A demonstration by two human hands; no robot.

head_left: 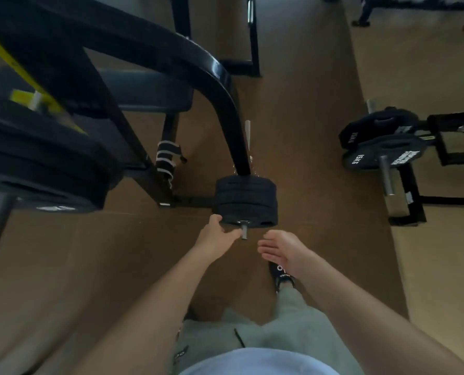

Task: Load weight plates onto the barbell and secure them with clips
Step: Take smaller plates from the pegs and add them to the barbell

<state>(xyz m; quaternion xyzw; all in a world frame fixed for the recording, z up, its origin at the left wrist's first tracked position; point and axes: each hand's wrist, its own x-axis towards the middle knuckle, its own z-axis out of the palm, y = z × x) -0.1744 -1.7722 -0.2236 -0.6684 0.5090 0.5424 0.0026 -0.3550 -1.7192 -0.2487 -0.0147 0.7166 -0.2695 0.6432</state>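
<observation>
The machine frame (133, 50) is the largest item: a black curved steel arm running from the far left down to the centre of the scene. A padded bench (147, 90) sits beyond it.

A large stack of plates (38, 169) hangs at the near left, blurred. On the right, a storage rack (414, 185) carries further plates (385, 150), one marked 15KG, well apart from the work point.

The stack in hand (245, 203) sits at centre, at the foot of the curved arm: several black plates pressed face to face on a steel sleeve (243, 230), whose bare end projects toward the person. No clip is visible on that stub.

Left hand (216, 236): fingers curled against the near left rim of the outermost plate, thumb reaching toward the sleeve; grasping the plate edge. Right hand (280, 249): released, palm up, fingers straight, just right of the sleeve and touching nothing.

Assessment: the plates are likely heavy, rigid and rubber-coated, so grip should be sound and breakage is not a concern; pinched fingers between plate faces are. Best hold is two hands on opposite rims. The remaining sleeve looks short, leaving little room for a clip.
</observation>
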